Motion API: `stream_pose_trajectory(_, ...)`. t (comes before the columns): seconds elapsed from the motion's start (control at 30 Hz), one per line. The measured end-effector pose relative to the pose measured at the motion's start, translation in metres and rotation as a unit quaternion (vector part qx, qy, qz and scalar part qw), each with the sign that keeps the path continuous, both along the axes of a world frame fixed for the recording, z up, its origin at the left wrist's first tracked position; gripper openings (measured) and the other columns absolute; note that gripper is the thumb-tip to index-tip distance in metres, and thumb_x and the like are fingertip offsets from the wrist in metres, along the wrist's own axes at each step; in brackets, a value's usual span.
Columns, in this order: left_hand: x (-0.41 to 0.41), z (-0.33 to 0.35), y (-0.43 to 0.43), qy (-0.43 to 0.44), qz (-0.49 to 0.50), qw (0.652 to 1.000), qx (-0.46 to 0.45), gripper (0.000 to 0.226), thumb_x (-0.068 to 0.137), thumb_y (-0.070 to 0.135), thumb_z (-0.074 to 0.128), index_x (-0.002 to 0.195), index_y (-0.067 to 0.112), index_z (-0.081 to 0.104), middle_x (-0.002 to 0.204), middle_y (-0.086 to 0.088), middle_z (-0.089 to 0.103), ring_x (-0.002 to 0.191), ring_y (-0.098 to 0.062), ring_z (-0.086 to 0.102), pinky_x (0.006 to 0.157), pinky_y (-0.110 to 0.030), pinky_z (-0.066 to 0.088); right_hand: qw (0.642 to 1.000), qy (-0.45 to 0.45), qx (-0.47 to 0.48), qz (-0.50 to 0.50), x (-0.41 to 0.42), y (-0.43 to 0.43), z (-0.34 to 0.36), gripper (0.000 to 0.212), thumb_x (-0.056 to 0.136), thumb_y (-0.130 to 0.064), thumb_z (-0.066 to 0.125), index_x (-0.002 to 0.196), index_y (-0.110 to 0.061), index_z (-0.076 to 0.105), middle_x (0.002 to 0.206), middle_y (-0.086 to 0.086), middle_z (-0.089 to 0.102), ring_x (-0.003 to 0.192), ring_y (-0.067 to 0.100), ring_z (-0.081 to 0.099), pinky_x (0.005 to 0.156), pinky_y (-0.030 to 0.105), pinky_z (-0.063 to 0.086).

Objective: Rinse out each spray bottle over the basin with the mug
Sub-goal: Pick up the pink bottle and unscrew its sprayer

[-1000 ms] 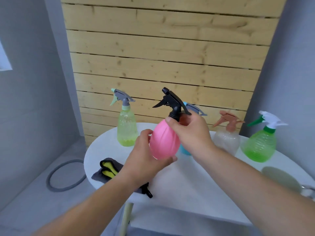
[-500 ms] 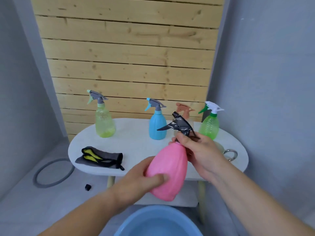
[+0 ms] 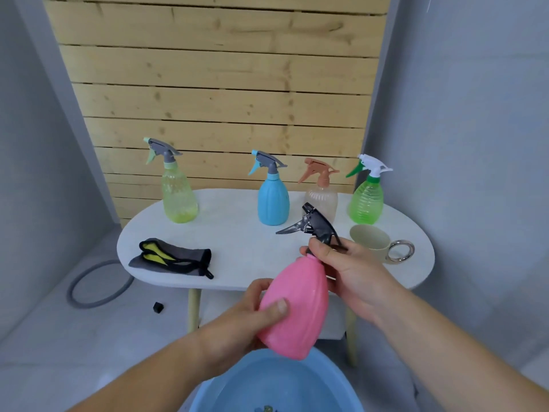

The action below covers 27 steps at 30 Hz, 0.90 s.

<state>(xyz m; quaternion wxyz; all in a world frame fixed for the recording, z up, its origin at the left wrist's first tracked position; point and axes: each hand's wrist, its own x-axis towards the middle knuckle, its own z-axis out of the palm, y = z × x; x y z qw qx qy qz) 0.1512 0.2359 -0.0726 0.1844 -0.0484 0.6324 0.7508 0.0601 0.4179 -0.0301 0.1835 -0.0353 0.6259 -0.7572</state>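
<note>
I hold a pink spray bottle point(image 3: 297, 304) above the blue basin point(image 3: 326, 379) at the bottom edge. My left hand point(image 3: 246, 319) wraps its belly from the left. My right hand point(image 3: 347, 272) grips the neck just under the black trigger head point(image 3: 315, 227). The bottle leans slightly to the right. A beige mug point(image 3: 371, 242) with a metal ring handle stands on the white table point(image 3: 237, 248) behind my right hand. On the table's far side stand a yellow-green bottle point(image 3: 178, 197), a blue bottle point(image 3: 273, 200), a clear bottle with a brown head point(image 3: 322, 194) and a green bottle point(image 3: 367, 200).
A folded grey and yellow cloth point(image 3: 172, 257) lies on the table's left part. On the floor to the left lie a grey hose ring point(image 3: 98, 283) and a small black cap point(image 3: 158, 307). A wooden slat wall stands behind the table, grey walls at both sides.
The pink bottle has come off the table area and down toward me, over the basin. The view dropped and pulled back, bringing basin and mug into sight.
</note>
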Motion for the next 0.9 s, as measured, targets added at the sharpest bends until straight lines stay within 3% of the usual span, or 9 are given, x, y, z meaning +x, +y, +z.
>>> stream_pose_trajectory(0.03, -0.003, -0.001, 0.002, 0.009, 0.006, 0.999, -0.034, 0.115, 0.043, 0.063, 0.095, 0.138, 0.021, 0.047, 0.137, -0.012, 0.061, 0.117, -0.024, 0.068, 0.096, -0.041, 0.058, 1.0, 0.001, 0.004, 0.0, 0.0, -0.002, -0.002, 0.041, 0.066, -0.036, 0.08, 0.099, -0.013, 0.071, 0.102, 0.007, 0.077, 0.091, 0.022, 0.07, 0.081, 0.038, 0.053)
stream_pose_trajectory(0.1, -0.007, -0.004, 0.001, 0.007, 0.003, 0.999, -0.042, 0.102, 0.052, 0.055, 0.093, 0.138, 0.02, 0.049, 0.133, -0.012, 0.064, 0.118, -0.026, 0.068, 0.101, -0.044, 0.056, 1.0, -0.003, 0.015, -0.002, 0.001, -0.005, -0.004, 0.028, 0.075, -0.033, 0.08, 0.096, -0.015, 0.072, 0.103, 0.008, 0.077, 0.089, 0.021, 0.069, 0.083, 0.039, 0.052)
stream_pose_trajectory(0.23, -0.01, -0.006, -0.007, -0.036, 0.003, 0.997, 0.067, 0.075, 0.07, 0.047, 0.081, 0.135, 0.017, 0.063, 0.133, -0.013, 0.067, 0.122, -0.033, 0.064, 0.112, -0.054, 0.044, 1.0, -0.023, 0.012, 0.012, 0.0, -0.006, -0.002, 0.018, 0.082, -0.028, 0.076, 0.095, -0.016, 0.071, 0.102, 0.007, 0.077, 0.084, 0.018, 0.067, 0.078, 0.035, 0.052)
stream_pose_trajectory(0.4, -0.008, -0.004, -0.004, -0.002, 0.001, 1.0, -0.011, 0.107, 0.044, 0.059, 0.097, 0.135, 0.022, 0.054, 0.135, -0.015, 0.063, 0.12, -0.03, 0.066, 0.101, -0.047, 0.055, 1.0, -0.017, 0.013, 0.02, 0.004, -0.011, -0.002, 0.014, 0.083, -0.027, 0.076, 0.092, -0.018, 0.071, 0.1, 0.005, 0.077, 0.083, 0.017, 0.067, 0.078, 0.035, 0.051)
stream_pose_trajectory(0.47, -0.008, -0.002, -0.006, -0.019, 0.019, 1.0, 0.016, 0.092, 0.054, 0.05, 0.093, 0.133, 0.019, 0.058, 0.131, -0.017, 0.066, 0.117, -0.035, 0.067, 0.106, -0.053, 0.051, 0.999, -0.022, 0.011, 0.027, 0.003, -0.01, -0.001, 0.017, 0.081, -0.028, 0.076, 0.094, -0.018, 0.071, 0.099, 0.004, 0.077, 0.082, 0.016, 0.067, 0.075, 0.033, 0.051)
stream_pose_trajectory(0.53, -0.006, 0.0, -0.01, -0.055, 0.031, 0.996, 0.056, 0.081, 0.06, 0.047, 0.084, 0.132, 0.014, 0.065, 0.121, -0.019, 0.07, 0.106, -0.036, 0.068, 0.1, -0.052, 0.052, 0.999, -0.031, 0.002, 0.042, 0.003, -0.009, -0.001, 0.028, 0.075, -0.032, 0.078, 0.097, -0.017, 0.071, 0.099, 0.005, 0.077, 0.082, 0.016, 0.067, 0.075, 0.034, 0.052)
stream_pose_trajectory(0.6, -0.003, 0.0, -0.014, -0.069, 0.019, 0.994, 0.087, 0.083, 0.057, 0.053, 0.086, 0.127, 0.011, 0.07, 0.115, -0.017, 0.072, 0.1, -0.034, 0.07, 0.091, -0.047, 0.053, 0.998, -0.034, 0.0, 0.057, 0.004, -0.01, -0.001, 0.034, 0.07, -0.034, 0.078, 0.099, -0.017, 0.071, 0.099, 0.004, 0.076, 0.081, 0.015, 0.067, 0.075, 0.034, 0.053)
stream_pose_trajectory(0.7, 0.002, 0.004, -0.011, -0.053, -0.031, 0.995, 0.076, 0.094, 0.044, 0.063, 0.095, 0.124, 0.02, 0.071, 0.121, -0.013, 0.073, 0.108, -0.028, 0.071, 0.09, -0.041, 0.058, 0.997, -0.036, -0.002, 0.062, 0.006, -0.013, -0.002, 0.034, 0.071, -0.034, 0.077, 0.1, -0.017, 0.071, 0.099, 0.004, 0.076, 0.081, 0.014, 0.067, 0.075, 0.034, 0.053)
stream_pose_trajectory(0.9, 0.003, 0.004, -0.019, -0.069, -0.034, 0.994, 0.077, 0.101, 0.045, 0.044, 0.097, 0.132, 0.006, 0.063, 0.121, -0.018, 0.071, 0.107, -0.034, 0.069, 0.095, -0.045, 0.055, 0.996, -0.025, 0.003, 0.089, 0.006, -0.013, 0.001, 0.04, 0.072, -0.033, 0.077, 0.108, -0.016, 0.071, 0.103, 0.007, 0.076, 0.081, 0.013, 0.068, 0.071, 0.03, 0.053)
